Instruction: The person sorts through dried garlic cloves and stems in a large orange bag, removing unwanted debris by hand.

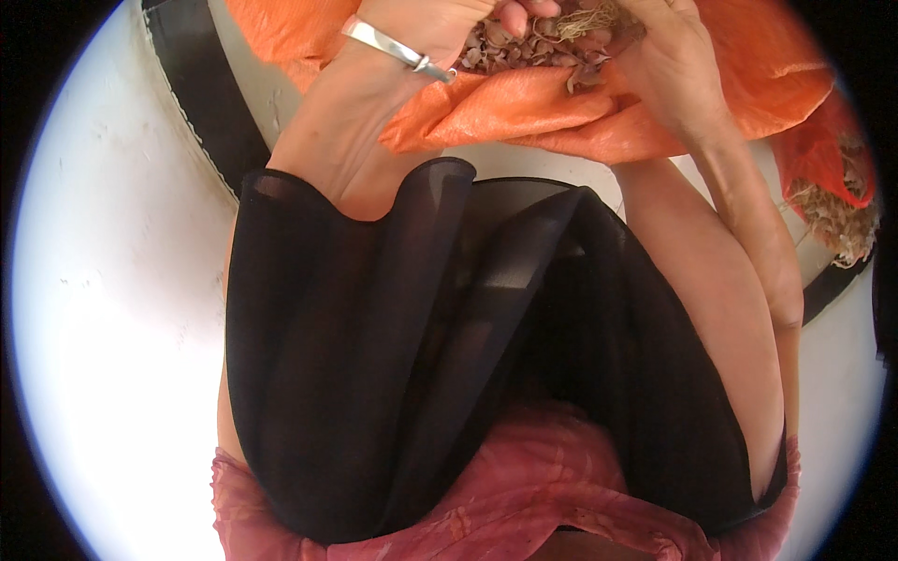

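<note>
My left hand, with a silver bangle at the wrist, reaches in at the top edge. Its fingers curl over dry purplish-brown papery skins, and the frame cuts off part of the hand. My right hand is bent inward on the other side, next to a tuft of pale stringy roots. Its fingertips lie outside the picture or out of sight, so any grip is hidden. Beneath both hands spreads an orange woven plastic sack, with the skins lying on it.
A red mesh bag with dry, rooty bulbs or skins stands at the right. Black cloth covers my lap, and a reddish-pink garment shows below. The pale floor carries a black band.
</note>
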Demonstrator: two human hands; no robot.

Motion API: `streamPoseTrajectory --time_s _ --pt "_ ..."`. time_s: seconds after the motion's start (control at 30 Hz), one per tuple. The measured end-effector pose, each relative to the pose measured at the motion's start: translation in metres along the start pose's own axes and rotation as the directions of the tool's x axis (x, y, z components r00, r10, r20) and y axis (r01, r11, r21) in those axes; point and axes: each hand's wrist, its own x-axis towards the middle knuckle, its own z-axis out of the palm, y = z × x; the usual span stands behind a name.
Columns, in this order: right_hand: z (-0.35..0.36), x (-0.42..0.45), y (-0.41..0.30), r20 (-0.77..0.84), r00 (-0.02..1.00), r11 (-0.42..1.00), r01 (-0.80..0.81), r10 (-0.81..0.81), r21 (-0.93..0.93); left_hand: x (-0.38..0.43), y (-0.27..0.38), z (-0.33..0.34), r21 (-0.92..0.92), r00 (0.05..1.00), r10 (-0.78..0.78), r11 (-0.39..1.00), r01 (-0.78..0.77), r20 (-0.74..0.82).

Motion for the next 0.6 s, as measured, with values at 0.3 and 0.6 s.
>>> streamPoseTrajectory --time_s 0.3,0.6 --pt "-0.001 0.0 -0.005 -0.069 0.995 0.882 0.032 -0.073 -0.471 0.003 -0.003 0.002 0.188 0.99 0.124 0.973 -0.135 0.066" --pt "0.008 0.002 -0.003 -0.121 0.992 0.971 0.01 -0.04 -0.238 0.001 -0.003 -0.006 -0.021 0.99 0.11 0.994 -0.109 0.083"
